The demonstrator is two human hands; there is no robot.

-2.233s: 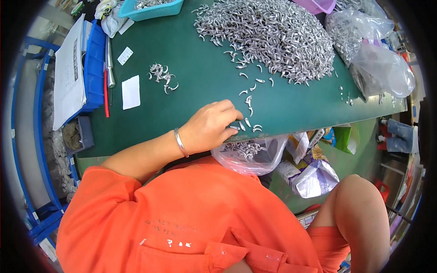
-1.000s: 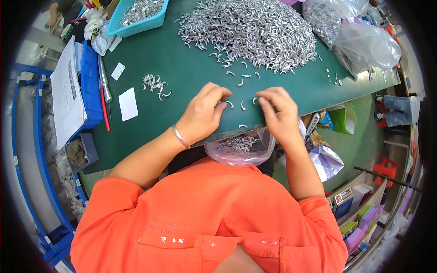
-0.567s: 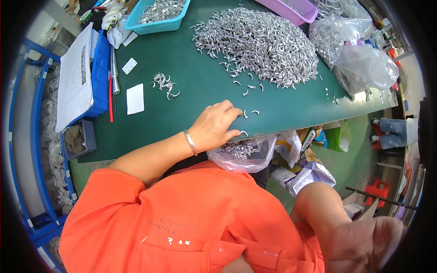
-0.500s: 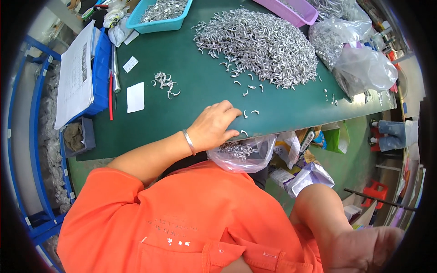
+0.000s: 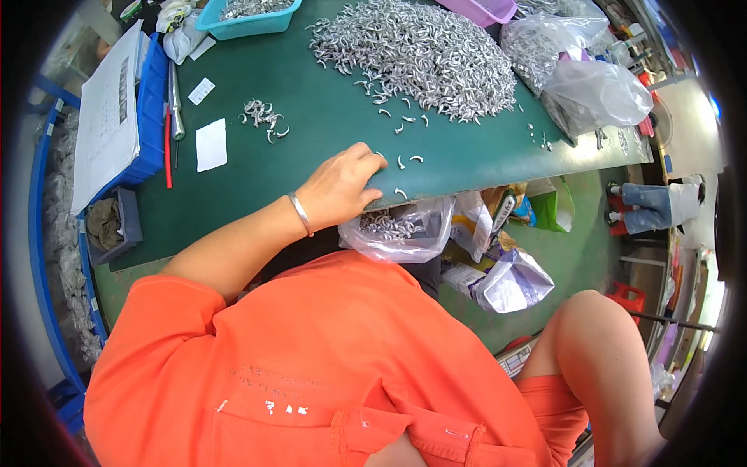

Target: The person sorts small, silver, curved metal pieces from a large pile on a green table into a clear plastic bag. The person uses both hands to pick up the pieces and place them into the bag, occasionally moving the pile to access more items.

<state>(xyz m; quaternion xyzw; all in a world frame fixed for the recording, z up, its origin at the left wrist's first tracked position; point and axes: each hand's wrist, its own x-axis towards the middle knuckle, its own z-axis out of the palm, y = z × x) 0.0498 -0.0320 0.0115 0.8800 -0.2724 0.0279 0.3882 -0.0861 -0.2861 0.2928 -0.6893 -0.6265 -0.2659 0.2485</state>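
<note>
My left hand [image 5: 342,180] rests on the near edge of the green table, thumb and bent fingers apart. A small curved metal piece [image 5: 379,154] lies at its fingertips; whether they touch it is unclear. More such loose pieces [image 5: 400,163] lie just right of the hand. Below the table edge by my thumb hangs a clear plastic bag [image 5: 408,241] with similar pieces inside. A large heap of curved silvery pieces [image 5: 420,58] covers the far middle of the table, and a small cluster [image 5: 263,118] sits to the left. My right arm is bent at lower right, its hand out of view.
A turquoise basin [image 5: 249,25] and a pink basin [image 5: 498,11] stand at the back. Full plastic bags [image 5: 595,92] lie at the right. Papers [image 5: 212,145], a red stick [image 5: 168,148] and a blue tray [image 5: 153,117] are at left. Another person [image 5: 650,208] is at far right.
My right hand has gone out of the picture at the lower right. The whole view has shifted, moving the table up and left. My left hand stays at the table edge, nearer the loose pieces.
</note>
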